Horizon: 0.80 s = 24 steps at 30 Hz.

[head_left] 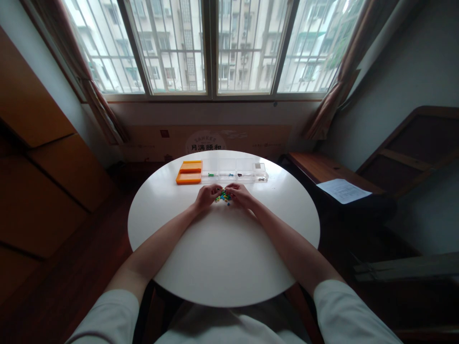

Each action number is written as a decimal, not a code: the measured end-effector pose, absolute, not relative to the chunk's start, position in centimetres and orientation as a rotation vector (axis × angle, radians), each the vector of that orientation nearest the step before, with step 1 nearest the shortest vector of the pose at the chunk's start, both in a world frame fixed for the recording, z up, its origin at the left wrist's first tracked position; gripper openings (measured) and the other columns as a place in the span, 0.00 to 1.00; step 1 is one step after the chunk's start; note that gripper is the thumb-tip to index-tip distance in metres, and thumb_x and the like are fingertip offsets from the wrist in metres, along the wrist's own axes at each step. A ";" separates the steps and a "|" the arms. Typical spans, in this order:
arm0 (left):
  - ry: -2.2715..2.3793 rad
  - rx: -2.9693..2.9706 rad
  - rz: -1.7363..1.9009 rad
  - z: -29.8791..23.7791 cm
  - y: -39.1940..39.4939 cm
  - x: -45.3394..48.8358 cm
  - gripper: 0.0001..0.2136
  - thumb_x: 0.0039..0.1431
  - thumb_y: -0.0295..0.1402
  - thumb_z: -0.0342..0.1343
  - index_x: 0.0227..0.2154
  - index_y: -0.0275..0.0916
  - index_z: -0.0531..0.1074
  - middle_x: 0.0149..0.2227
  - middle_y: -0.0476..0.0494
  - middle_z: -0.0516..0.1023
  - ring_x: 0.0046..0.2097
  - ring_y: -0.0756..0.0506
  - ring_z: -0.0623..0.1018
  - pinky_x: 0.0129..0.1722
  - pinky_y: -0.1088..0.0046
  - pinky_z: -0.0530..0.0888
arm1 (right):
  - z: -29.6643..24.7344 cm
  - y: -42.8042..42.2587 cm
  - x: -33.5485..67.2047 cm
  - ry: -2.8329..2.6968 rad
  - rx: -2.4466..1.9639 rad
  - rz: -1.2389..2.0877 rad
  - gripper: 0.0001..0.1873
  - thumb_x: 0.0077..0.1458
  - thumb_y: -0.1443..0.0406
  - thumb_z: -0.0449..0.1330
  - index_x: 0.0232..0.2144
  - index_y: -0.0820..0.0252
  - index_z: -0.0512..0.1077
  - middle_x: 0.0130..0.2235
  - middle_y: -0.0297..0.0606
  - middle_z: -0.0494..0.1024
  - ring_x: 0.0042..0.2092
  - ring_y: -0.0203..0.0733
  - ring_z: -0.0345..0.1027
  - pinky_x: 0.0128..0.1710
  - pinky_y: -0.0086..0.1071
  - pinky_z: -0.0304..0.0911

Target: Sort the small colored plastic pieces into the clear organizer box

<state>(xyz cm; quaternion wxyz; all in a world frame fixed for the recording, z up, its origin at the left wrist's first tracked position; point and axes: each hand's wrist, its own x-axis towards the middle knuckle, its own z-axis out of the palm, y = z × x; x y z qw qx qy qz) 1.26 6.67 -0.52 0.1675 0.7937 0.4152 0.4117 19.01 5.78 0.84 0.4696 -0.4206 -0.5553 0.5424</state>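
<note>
A small pile of green, blue and yellow pieces (224, 197) lies on the white round table (222, 258); they are too small to name. My left hand (208, 195) is at the pile's left side, its fingers drawn together. From the right, my right hand (239, 193) reaches in with its fingertips pinched close to the left ones. Whatever sits between the fingertips is too small to make out. Just beyond the hands stands a row of clear plastic compartments (227, 166), several with a few small pieces inside. An orange tray (189, 181) adjoins their left end.
A barred window (211, 52) with curtains is beyond the table. On the right, a paper sheet (342, 190) lies on a low wooden bench (315, 165). Wooden cabinets (36, 191) stand along the left side. A printed cardboard panel (251, 138) is below the window.
</note>
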 end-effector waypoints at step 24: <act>1.163 2.244 1.207 -0.6 6.6 1.3 0.13 0.53 0.42 0.55 0.29 0.36 0.73 0.19 0.52 0.70 0.22 0.54 0.68 0.24 0.80 0.63 | 1.1 5.6 19.0 -1.396 -1.010 1.325 0.17 0.37 0.58 0.65 0.28 0.66 0.75 0.22 0.32 0.71 0.22 0.28 0.57 0.22 0.25 0.50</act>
